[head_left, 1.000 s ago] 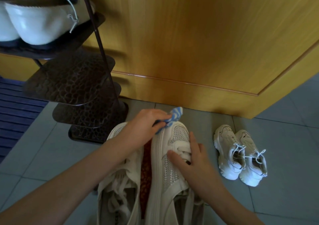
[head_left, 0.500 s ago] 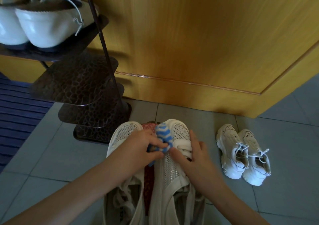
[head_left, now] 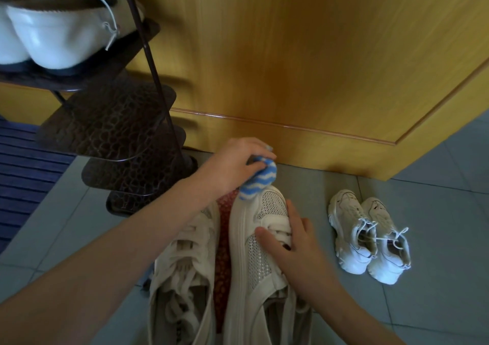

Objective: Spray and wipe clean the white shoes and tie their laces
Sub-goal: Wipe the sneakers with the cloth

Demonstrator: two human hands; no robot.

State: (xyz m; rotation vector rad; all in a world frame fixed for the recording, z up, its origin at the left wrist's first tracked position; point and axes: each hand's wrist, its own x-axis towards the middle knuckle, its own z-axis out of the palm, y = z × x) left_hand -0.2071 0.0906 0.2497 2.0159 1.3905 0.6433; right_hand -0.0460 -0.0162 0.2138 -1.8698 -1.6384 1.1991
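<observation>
Left hand (head_left: pixel 238 162) clenches the striped cloth (head_left: pixel 258 183) at the shoe (head_left: pixel 251 241) toe, right hand (head_left: pixel 293 246) pressing flat-fingered; under so light a hold the shoe may skid.

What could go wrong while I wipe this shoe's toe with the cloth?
The striped cloth in your left hand sits at the very toe of the shoe; it may slip onto the floor tiles and pick up dirt. Your right hand only presses flat, so the shoe could slide.
</observation>
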